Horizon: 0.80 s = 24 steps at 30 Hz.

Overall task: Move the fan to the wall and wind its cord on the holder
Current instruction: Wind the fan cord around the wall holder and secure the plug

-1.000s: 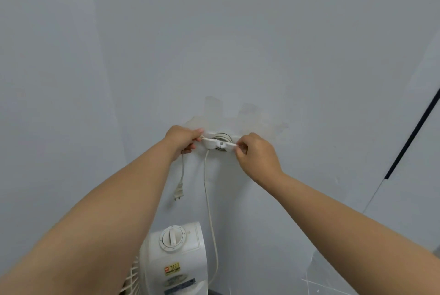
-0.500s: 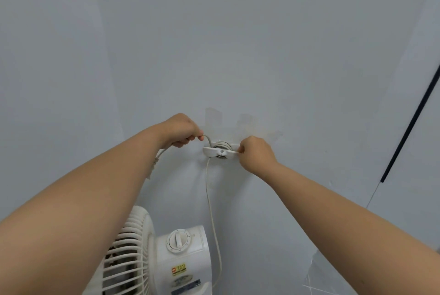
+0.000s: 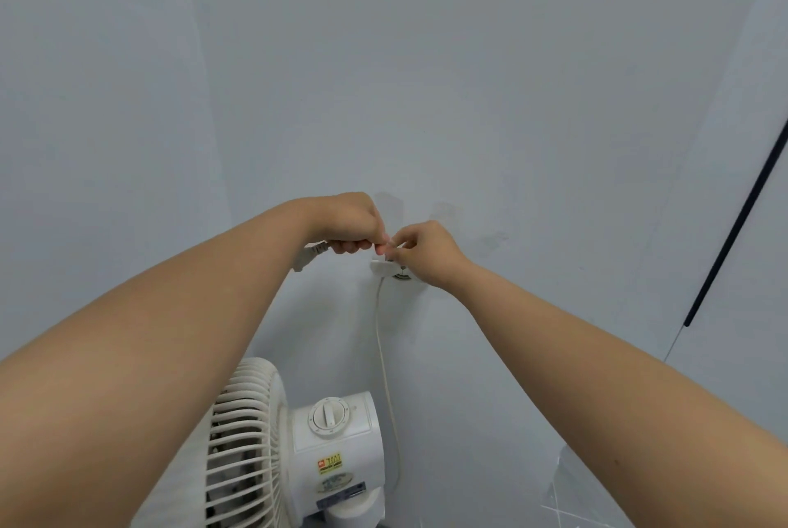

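Note:
A white fan [image 3: 328, 455] with a round dial stands low against the grey wall, its grille facing left. Its white cord [image 3: 386, 365] rises straight up to a small white cord holder [image 3: 386, 267] fixed to the wall. My left hand [image 3: 345, 225] grips the cord's end just above and left of the holder, with the plug [image 3: 308, 255] sticking out to the left of my fist. My right hand [image 3: 426, 250] pinches the cord at the holder's top and covers the holder's right half.
Grey wall panels [image 3: 426, 80] fill the view. A dark vertical strip [image 3: 733, 229] runs down the right side. Patches of old tape residue [image 3: 447, 210] mark the wall above the holder. Pale debris [image 3: 575, 497] lies low on the right.
My left hand has carried the cord's end up and rightward over the holder, meeting my right hand. My right hand has moved from the holder's right tip to its top.

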Available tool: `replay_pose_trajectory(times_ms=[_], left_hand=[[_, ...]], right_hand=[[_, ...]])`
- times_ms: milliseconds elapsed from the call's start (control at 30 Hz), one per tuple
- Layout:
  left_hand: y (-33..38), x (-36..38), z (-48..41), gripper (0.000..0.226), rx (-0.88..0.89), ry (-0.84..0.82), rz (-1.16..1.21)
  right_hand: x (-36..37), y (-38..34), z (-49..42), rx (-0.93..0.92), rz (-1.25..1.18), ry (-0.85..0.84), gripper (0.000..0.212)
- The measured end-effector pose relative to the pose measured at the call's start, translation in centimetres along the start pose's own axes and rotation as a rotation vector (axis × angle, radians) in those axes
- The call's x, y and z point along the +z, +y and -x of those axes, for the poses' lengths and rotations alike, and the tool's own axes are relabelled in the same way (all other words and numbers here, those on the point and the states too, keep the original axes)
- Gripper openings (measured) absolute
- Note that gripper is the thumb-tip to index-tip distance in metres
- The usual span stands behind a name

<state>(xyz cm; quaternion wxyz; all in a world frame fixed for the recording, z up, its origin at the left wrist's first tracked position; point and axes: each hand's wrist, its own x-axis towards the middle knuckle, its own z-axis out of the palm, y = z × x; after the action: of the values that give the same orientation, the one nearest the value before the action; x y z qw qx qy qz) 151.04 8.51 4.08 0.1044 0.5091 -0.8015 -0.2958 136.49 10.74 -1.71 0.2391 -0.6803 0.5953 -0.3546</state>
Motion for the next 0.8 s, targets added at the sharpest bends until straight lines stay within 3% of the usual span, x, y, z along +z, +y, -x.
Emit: replay_pose_trajectory(times_ms=[200, 300, 367, 433, 500, 567, 667, 733, 800], left_hand=[[-1.4, -1.2, 0.7, 0.027, -0.075, -0.156, 0.104], [-1.8, -1.1, 1.1, 0.024, -0.117, -0.298, 0.12], [-1.6, -0.6, 1.4, 0.023, -0.121, -0.383, 0.055], [-1.2, 0.1, 1.5, 0.022, -0.105, -0.425, 0.018], [-0.6, 1.1, 1.5, 0.02, -0.086, -0.445, -0.003], [-0.2, 2.1, 1.4, 0.018, -0.086, -0.516, -0.028], [-0.8, 3.1, 1.3, 0.015, -0.134, -0.564, -0.089], [-1.7, 3.5, 0.7, 0.015, -0.15, -0.416, -0.072], [-2.5, 4.0, -0.1, 0.019, -0.112, -0.154, 0.005]], right_hand=[[-0.9, 1.8, -0.2, 0.067, -0.025, 0.021, 0.022], [-1.1, 2.0, 0.1, 0.149, -0.171, -0.017, 0.016], [-1.1, 1.6, 0.4, 0.28, -0.464, -0.084, 0.012], [-1.1, 1.1, 0.7, 0.438, -0.936, -0.147, 0.009], [-1.4, 0.7, 0.7, 0.527, -1.214, -0.127, 0.007], [-1.9, 0.6, 0.7, 0.594, -1.125, -0.127, 0.007], [-3.1, 1.2, 0.8, 0.6, -0.713, -0.068, 0.025], [-4.0, 1.7, 0.8, 0.508, -0.353, 0.045, 0.023], [-4.7, 2.2, 0.4, 0.345, 0.059, 0.173, 0.017]])
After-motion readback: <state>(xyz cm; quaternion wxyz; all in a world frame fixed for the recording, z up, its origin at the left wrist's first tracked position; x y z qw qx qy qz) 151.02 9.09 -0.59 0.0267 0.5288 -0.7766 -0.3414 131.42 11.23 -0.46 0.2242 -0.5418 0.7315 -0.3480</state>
